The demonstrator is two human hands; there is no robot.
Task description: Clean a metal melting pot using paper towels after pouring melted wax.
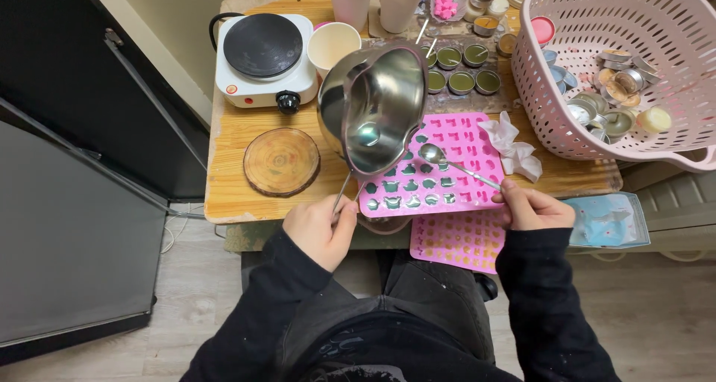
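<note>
Our left hand [322, 229] grips the tilted steel pouring pot [373, 106] above the pink silicone mould [447, 174]; our right hand [531, 207] holds a spoon [447, 160] pointing up-left beneath its lip.

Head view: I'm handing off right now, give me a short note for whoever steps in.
Left hand: gripping the wire handle of the steel melting pot, tilted over the pink mould.
Right hand: holding a spoon, its bowl over the mould.
Things: mould lies on the wooden table; a second pink mould sits nearer the person, its cavities looking unfilled.
Done: the mould's lower left cavities hold dark green fill; the pot looks nearly empty.
Left: the top rows and right-hand cavities are still pink and bare.
</note>
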